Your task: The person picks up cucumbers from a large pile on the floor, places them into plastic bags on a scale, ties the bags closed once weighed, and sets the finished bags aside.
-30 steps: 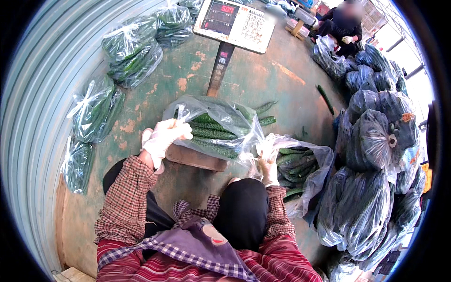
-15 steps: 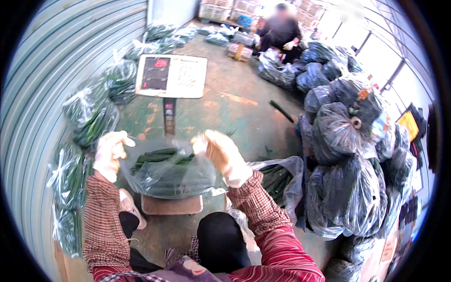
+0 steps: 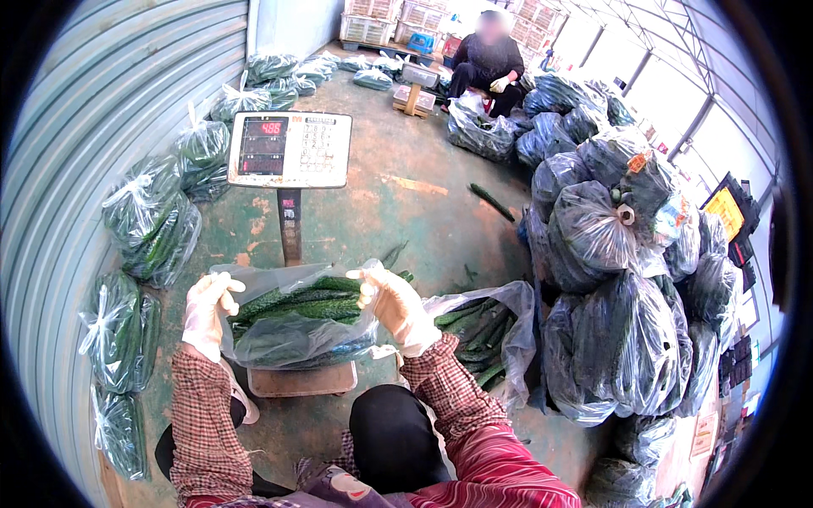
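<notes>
A clear plastic bag (image 3: 292, 343) of long green cucumbers (image 3: 318, 306) rests on the platform (image 3: 302, 381) of a bench scale, in front of my knees. My left hand (image 3: 208, 310), in a pale glove, pinches the bag's rim at its left end. At the right end my gloved right hand (image 3: 398, 306) grips the rim, fingers closed. Between them the bag's mouth gapes, and the cucumbers show inside. Beyond the bag, the scale's display head (image 3: 290, 150) stands on a post with red digits lit. Right of my right hand lies another opened bag of cucumbers (image 3: 478, 334).
Tied bags of cucumbers (image 3: 118, 330) line the corrugated wall on the left. Large filled bags (image 3: 627, 347) are heaped on the right. A loose cucumber (image 3: 491, 201) lies on the floor. Farther back, a person (image 3: 489, 63) sits near another scale (image 3: 415, 100) and stacked crates (image 3: 368, 30).
The bag's rim has come down and spread, so more of the cucumbers shows. The scale's red reading has changed. Both hands stay at the bag's two ends, and my view has shifted slightly.
</notes>
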Tool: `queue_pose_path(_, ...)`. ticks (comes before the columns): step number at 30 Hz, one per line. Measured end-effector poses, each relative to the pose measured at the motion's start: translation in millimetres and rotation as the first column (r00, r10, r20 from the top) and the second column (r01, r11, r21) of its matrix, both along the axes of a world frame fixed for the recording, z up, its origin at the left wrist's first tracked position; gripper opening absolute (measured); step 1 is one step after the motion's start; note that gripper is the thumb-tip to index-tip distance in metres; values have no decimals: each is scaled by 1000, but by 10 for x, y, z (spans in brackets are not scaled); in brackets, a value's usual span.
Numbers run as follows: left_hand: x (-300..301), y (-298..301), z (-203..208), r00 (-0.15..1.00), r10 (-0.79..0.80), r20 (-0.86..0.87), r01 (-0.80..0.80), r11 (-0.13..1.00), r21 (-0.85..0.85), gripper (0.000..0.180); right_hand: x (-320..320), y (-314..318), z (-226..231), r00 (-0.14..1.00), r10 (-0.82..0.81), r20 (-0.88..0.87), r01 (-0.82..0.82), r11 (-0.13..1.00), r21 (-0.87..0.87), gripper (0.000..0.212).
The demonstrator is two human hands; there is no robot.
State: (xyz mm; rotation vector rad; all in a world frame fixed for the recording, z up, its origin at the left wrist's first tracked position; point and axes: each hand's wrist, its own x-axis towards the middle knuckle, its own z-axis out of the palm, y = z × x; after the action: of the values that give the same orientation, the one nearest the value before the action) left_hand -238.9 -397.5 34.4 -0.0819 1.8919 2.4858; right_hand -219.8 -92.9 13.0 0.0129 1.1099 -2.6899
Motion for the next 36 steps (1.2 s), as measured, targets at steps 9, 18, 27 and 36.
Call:
queue_pose_path(9, -35, -161, -157, 998, 19, 54, -10, 988, -153, 20, -13, -92, -113, 981, 137, 140, -133, 991, -34, 26)
queue_pose_path(18, -57, 174, 193, 995, -93, 37, 81, 964, 253, 23, -77, -73, 336, 982, -130, -138, 132, 991, 2, 30)
queue_pose_path(27, -66, 578, 164, 889, -434, 148, 408, 896, 179, 11, -296, -677, 410, 938, 241, -250, -166, 943, 287, 42)
queue_pose_path(36, -160, 737, -307, 846, -526, -83, 523, 792, 316, 14, -650, -809, 125, 851, 524, -7, -510, 831, 222, 34)
